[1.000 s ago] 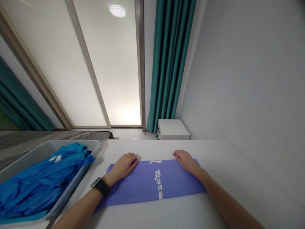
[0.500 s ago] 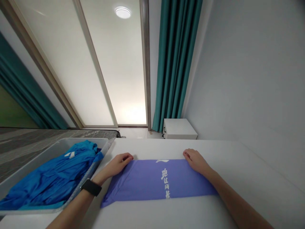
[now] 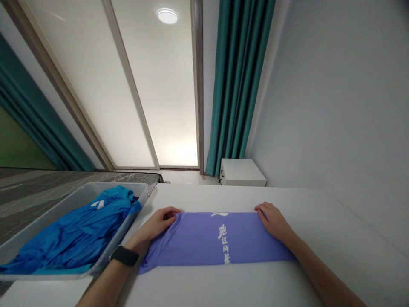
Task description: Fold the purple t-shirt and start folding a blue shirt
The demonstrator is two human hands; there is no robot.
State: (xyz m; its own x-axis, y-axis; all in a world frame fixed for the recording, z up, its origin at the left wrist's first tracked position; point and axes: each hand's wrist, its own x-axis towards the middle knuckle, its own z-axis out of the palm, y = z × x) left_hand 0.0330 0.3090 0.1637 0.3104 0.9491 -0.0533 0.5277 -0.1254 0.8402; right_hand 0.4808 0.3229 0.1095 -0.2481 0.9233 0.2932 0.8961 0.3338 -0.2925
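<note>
A folded lavender T-shirt [image 3: 217, 241] lies flat on the white table [image 3: 204, 285], with a white logo and white Chinese characters printed on it. My left hand [image 3: 161, 224] is at the shirt's upper left corner, its fingers curled on the cloth. My right hand [image 3: 273, 221] sits at the upper right end, fingers closed over the top edge. A black smartwatch [image 3: 124, 256] is on my left wrist.
A grey plastic tray [image 3: 60, 213] at the table's left edge holds a crumpled bright blue garment [image 3: 76, 232]. Beyond the table stand a white low cabinet [image 3: 243, 172], a teal curtain [image 3: 239, 85] and a frosted glass door [image 3: 153, 85].
My hands have moved apart toward the shirt's two ends. The shirt now lies straighter and flatter, and the whole view has shifted slightly with my head.
</note>
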